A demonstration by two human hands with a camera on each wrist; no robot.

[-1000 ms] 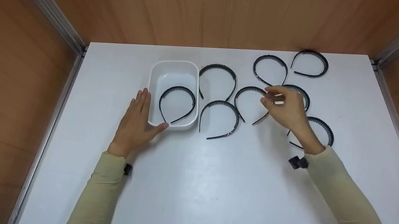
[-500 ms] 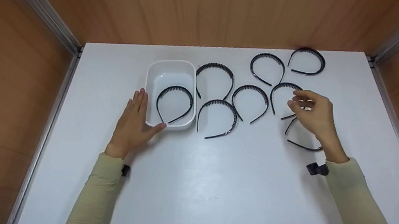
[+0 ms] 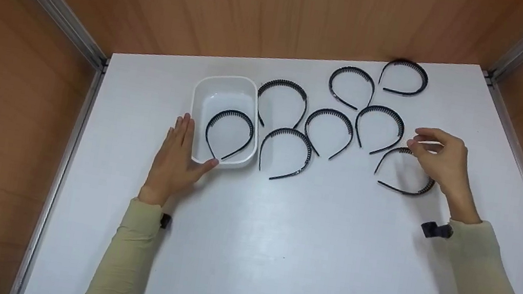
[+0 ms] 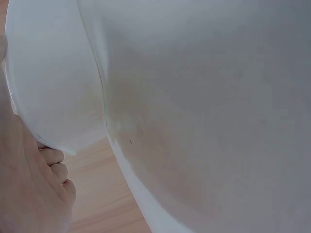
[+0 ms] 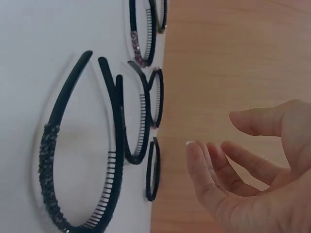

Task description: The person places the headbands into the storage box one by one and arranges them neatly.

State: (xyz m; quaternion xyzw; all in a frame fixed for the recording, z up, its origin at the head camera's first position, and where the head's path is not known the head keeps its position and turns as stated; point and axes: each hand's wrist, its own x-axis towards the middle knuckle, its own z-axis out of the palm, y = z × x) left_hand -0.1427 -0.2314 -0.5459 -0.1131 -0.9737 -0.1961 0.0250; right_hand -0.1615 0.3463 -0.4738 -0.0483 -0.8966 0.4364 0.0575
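Observation:
My left hand rests against the left side of a white plastic tub, its fingers straight and its thumb at the front rim. One black toothed headband lies inside the tub. In the left wrist view the left hand is at the tub's edge. My right hand hovers over the right-front headband, partly covering it. In the right wrist view the right hand holds nothing, thumb and fingers apart, beside several headbands. The largest there, a black headband, has a glittery section.
More black headbands lie on the white table: a headband right of the tub, a headband mid-table, and a headband at the back right corner. Wooden walls enclose the table at the back and sides.
My right hand has moved right, from over the middle headbands to over the right-front one, uncovering the headbands behind it. My left hand has stayed at the tub.

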